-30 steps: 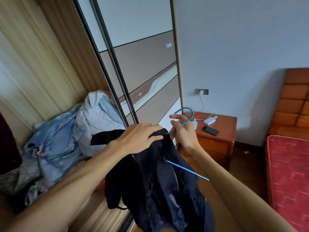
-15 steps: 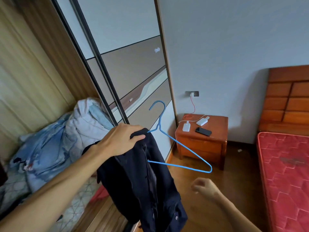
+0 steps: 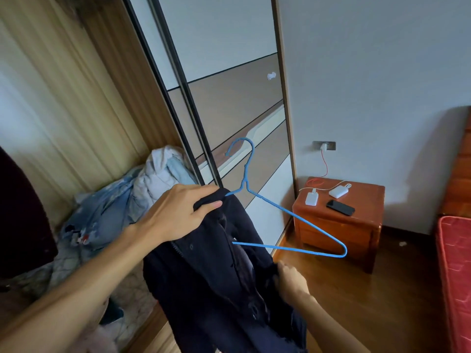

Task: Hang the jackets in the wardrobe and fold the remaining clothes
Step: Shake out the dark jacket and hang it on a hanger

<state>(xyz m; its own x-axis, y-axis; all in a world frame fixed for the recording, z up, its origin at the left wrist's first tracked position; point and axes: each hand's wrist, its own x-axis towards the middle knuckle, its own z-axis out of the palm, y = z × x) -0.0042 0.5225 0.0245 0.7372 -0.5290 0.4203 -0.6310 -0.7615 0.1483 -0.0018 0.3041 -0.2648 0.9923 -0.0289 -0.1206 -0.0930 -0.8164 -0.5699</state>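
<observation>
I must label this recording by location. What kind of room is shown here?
Most likely a bedroom: a sliding-door wardrobe, a red mattress beside a wooden headboard, and a bedside cabinet carrying a phone and chargers. The left hand and right hand grip a dark jacket partly on a blue hanger.

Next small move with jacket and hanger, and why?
Probably: right hand lifts the loose side of the jacket over the bare arm of the blue hanger. Left hand pins one shoulder on it; the other arm juts uncovered, right hand gripping fabric below.
</observation>
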